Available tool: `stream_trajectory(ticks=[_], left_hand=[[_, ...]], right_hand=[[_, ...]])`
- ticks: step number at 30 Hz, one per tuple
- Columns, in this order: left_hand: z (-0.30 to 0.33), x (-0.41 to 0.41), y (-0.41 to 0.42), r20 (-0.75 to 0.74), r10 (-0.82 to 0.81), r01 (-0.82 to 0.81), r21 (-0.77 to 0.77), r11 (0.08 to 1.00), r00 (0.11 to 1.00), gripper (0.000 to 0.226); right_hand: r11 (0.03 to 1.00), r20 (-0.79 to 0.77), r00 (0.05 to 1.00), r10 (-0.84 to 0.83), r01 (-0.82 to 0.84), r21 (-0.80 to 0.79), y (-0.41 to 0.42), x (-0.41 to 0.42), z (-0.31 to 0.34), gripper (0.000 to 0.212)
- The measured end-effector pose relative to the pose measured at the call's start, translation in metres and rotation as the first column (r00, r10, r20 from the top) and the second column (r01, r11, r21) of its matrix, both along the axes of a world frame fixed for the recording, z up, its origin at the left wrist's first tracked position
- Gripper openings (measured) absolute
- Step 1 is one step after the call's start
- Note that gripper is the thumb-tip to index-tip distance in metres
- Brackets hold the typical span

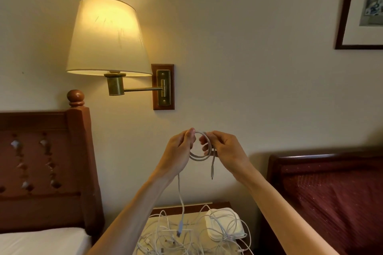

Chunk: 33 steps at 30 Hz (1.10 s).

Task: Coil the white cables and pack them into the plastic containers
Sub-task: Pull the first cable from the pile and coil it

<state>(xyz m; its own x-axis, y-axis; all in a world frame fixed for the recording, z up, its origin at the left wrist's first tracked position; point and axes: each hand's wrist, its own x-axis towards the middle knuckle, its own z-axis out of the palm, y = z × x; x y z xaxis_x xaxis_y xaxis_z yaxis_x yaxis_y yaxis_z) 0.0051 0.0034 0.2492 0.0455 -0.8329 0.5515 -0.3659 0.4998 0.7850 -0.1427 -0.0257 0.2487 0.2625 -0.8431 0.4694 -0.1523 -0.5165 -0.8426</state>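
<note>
I hold a white cable up in front of the wall, wound into a small loop of about two turns. My left hand pinches the loop's left side at the top. My right hand grips its right side. One short end with a plug hangs below my right hand. The longer end drops from my left hand to the nightstand, its plug dangling just above a tangled pile of white cables. A white plastic container lies on the nightstand's right part, partly under cables.
The wooden nightstand stands between a bed with a carved headboard on the left and a dark red upholstered headboard on the right. A lit wall lamp hangs above the left. A framed picture is at the top right.
</note>
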Motion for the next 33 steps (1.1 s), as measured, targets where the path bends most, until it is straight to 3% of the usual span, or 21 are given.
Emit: stream_trajectory(ticks=[3, 6, 10, 14, 17, 19, 21, 23, 25, 27, 30, 33], left_hand=[[-0.003, 0.007, -0.004, -0.029, 0.04, -0.041, -0.013, 0.999, 0.999, 0.04], [-0.01, 0.007, -0.009, 0.018, 0.078, -0.077, -0.03, 0.997, 0.997, 0.04], [-0.02, 0.007, -0.014, 0.058, 0.127, -0.122, -0.086, 0.989, 0.99, 0.039], [-0.025, 0.004, -0.017, 0.034, 0.101, -0.099, -0.056, 0.993, 0.994, 0.038], [-0.021, 0.001, -0.013, -0.019, 0.104, -0.105, -0.029, 0.994, 0.994, 0.04], [-0.017, 0.001, -0.009, -0.081, 0.106, -0.105, 0.012, 0.994, 0.991, 0.041], [-0.015, 0.0, -0.005, -0.153, 0.096, -0.086, 0.074, 0.994, 0.984, 0.043], [-0.014, 0.0, -0.003, -0.215, 0.082, -0.057, 0.123, 0.991, 0.973, 0.043], [-0.013, 0.001, -0.001, -0.257, 0.072, -0.031, 0.159, 0.987, 0.964, 0.045], [-0.012, 0.003, 0.001, -0.283, 0.047, 0.002, 0.172, 0.985, 0.958, 0.046], [-0.01, 0.005, 0.002, -0.264, 0.024, 0.018, 0.155, 0.988, 0.964, 0.048], [-0.008, 0.009, 0.003, -0.276, 0.04, 0.003, 0.153, 0.988, 0.96, 0.048]], right_hand=[[0.998, -0.129, 0.99, -0.059, 0.055, -0.034, -0.002, -0.011, -0.011, 0.016], [0.998, -0.207, 0.977, -0.056, 0.063, 0.028, 0.001, -0.018, -0.012, 0.012], [0.961, 0.07, 0.997, -0.016, -0.003, 0.276, 0.009, -0.02, 0.004, 0.018], [0.942, 0.332, 0.943, -0.016, -0.096, 0.32, 0.015, -0.01, 0.011, 0.018], [0.985, 0.267, 0.96, -0.082, 0.038, 0.166, 0.015, 0.002, -0.001, 0.01], [0.967, 0.103, 0.971, -0.217, 0.228, -0.111, 0.013, 0.006, -0.015, 0.002], [0.829, -0.001, 0.918, -0.397, 0.358, -0.429, 0.011, 0.009, -0.028, 0.004], [0.718, 0.01, 0.896, -0.444, 0.362, -0.595, 0.008, 0.011, -0.033, 0.009], [0.682, 0.019, 0.907, -0.421, 0.33, -0.653, 0.004, 0.011, -0.034, 0.011], [0.736, 0.025, 0.946, -0.322, 0.267, -0.622, 0.002, 0.01, -0.033, 0.01], [0.925, 0.081, 0.996, -0.03, 0.058, -0.375, 0.006, 0.011, -0.029, 0.007], [0.968, 0.064, 0.992, 0.108, -0.09, -0.236, 0.009, 0.006, -0.026, 0.009]])
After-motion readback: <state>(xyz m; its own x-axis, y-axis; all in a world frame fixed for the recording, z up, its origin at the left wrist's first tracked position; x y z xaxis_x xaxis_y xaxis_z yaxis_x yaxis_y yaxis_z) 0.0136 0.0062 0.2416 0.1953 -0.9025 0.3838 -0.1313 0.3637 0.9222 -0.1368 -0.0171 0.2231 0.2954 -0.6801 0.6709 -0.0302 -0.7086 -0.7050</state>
